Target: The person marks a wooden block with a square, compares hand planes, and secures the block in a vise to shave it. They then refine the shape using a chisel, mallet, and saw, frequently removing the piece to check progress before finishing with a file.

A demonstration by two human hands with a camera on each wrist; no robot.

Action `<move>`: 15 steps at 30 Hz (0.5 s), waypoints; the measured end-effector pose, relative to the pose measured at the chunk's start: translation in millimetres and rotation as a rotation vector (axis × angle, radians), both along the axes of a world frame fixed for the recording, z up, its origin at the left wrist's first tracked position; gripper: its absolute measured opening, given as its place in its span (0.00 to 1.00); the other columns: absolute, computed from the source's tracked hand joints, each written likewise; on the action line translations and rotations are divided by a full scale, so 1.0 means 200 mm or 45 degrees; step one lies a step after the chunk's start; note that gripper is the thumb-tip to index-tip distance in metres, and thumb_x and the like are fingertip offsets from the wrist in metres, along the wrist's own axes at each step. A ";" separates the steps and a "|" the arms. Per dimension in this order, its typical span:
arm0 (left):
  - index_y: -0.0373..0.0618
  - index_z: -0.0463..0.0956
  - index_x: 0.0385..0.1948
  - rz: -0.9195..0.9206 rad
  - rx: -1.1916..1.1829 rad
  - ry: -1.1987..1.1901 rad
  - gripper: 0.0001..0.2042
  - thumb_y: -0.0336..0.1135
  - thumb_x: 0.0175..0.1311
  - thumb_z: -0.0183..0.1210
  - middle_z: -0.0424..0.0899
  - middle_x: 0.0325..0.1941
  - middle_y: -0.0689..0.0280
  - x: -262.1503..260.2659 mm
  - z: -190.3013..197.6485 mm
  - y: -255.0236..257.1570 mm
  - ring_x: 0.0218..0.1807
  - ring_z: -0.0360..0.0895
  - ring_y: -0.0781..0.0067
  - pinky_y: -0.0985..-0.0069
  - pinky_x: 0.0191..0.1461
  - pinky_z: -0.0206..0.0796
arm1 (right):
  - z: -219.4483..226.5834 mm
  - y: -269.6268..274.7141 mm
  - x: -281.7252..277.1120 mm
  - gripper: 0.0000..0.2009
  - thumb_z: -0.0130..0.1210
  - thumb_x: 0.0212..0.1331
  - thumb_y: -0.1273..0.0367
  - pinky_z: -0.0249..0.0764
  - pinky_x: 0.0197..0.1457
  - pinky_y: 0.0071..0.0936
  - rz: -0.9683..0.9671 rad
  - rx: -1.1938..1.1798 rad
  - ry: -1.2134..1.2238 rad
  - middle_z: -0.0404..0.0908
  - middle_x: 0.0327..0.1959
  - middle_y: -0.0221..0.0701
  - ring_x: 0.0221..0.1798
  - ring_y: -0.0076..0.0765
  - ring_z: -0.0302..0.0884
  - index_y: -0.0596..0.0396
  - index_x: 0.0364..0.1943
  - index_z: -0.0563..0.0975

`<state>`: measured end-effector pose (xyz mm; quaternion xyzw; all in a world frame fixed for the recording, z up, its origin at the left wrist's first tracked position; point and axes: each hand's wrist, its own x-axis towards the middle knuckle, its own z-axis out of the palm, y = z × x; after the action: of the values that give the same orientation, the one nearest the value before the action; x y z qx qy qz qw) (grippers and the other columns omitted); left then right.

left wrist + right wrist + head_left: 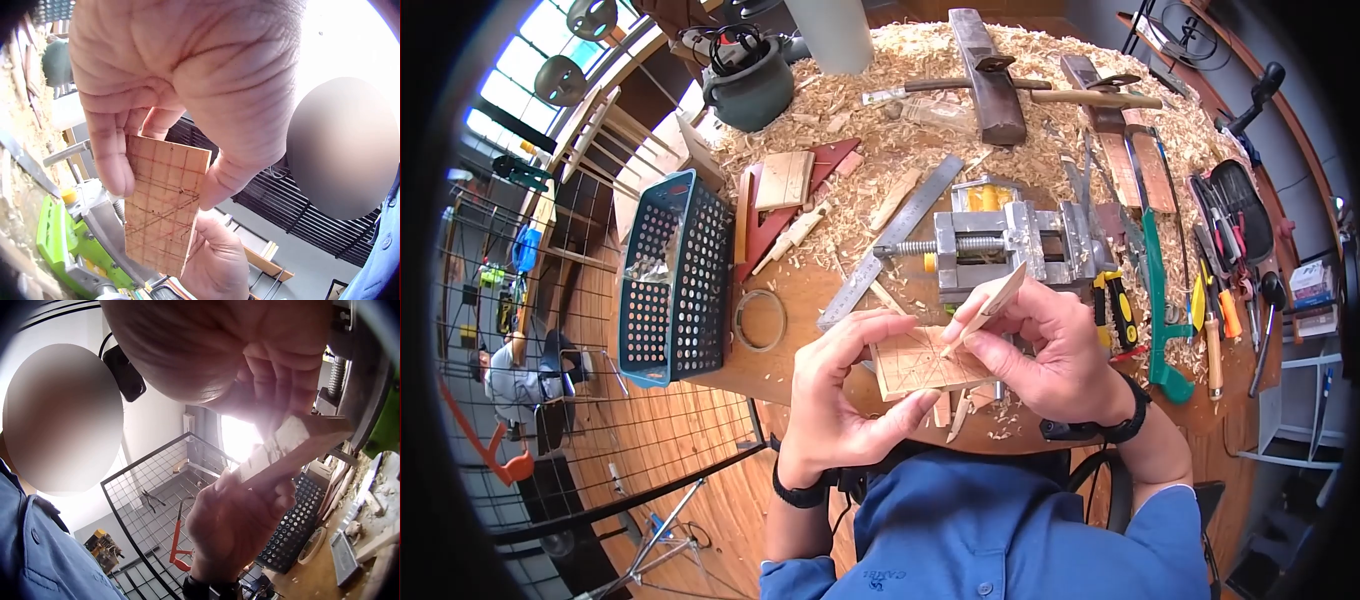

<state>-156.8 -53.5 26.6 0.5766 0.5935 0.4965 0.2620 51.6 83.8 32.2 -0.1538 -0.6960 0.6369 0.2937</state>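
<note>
The left hand (835, 395), palm turned inward, grips the line-marked wooden block (910, 366) between thumb and fingers, above the tabletop's (790, 377) near edge; right of it, the bent right hand (1055, 350) pinches a slim pointed piece (998, 300) at the block's face.

Head view high, facing down — wrist views close, facing palms

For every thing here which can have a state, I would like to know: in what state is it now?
left hand: gripping the board
right hand: pinching the stick
board: held up, marked with crossing lines
stick: pointed, slanting over the board
tool case: open, tools inside
basket: upright
pot: upright, filled
ruler: lying down
vise: on the table, opening unclear
</note>
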 end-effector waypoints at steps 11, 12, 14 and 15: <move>0.35 0.84 0.56 -0.025 0.011 -0.028 0.29 0.38 0.51 0.81 0.90 0.53 0.50 0.00 0.01 0.00 0.56 0.90 0.56 0.67 0.61 0.80 | 0.02 0.00 0.00 0.11 0.59 0.72 0.81 0.87 0.58 0.29 -0.032 0.002 -0.037 0.91 0.46 0.37 0.52 0.30 0.92 0.65 0.55 0.81; 0.35 0.84 0.56 -0.026 0.011 -0.028 0.29 0.38 0.51 0.81 0.90 0.53 0.50 0.00 0.01 0.00 0.56 0.90 0.56 0.67 0.61 0.80 | 0.02 0.00 0.00 0.10 0.59 0.73 0.81 0.87 0.57 0.29 -0.031 0.021 -0.027 0.91 0.46 0.37 0.52 0.30 0.92 0.65 0.55 0.81; 0.35 0.84 0.56 -0.040 0.020 0.006 0.30 0.38 0.51 0.81 0.90 0.53 0.50 0.00 0.01 0.00 0.56 0.90 0.56 0.67 0.61 0.80 | 0.02 -0.01 0.00 0.10 0.59 0.73 0.81 0.87 0.57 0.29 -0.033 0.039 -0.018 0.91 0.45 0.37 0.52 0.30 0.91 0.64 0.55 0.81; 0.35 0.84 0.56 -0.041 0.020 0.006 0.30 0.38 0.51 0.81 0.90 0.53 0.50 0.00 0.01 0.00 0.56 0.90 0.56 0.67 0.61 0.80 | 0.02 -0.01 0.00 0.10 0.59 0.73 0.81 0.86 0.57 0.29 -0.037 0.031 -0.015 0.91 0.45 0.37 0.52 0.29 0.91 0.64 0.55 0.81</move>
<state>-157.0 -53.1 29.0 0.5894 0.5809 0.4954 0.2640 52.3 81.9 36.3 -0.1643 -0.7032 0.6230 0.3007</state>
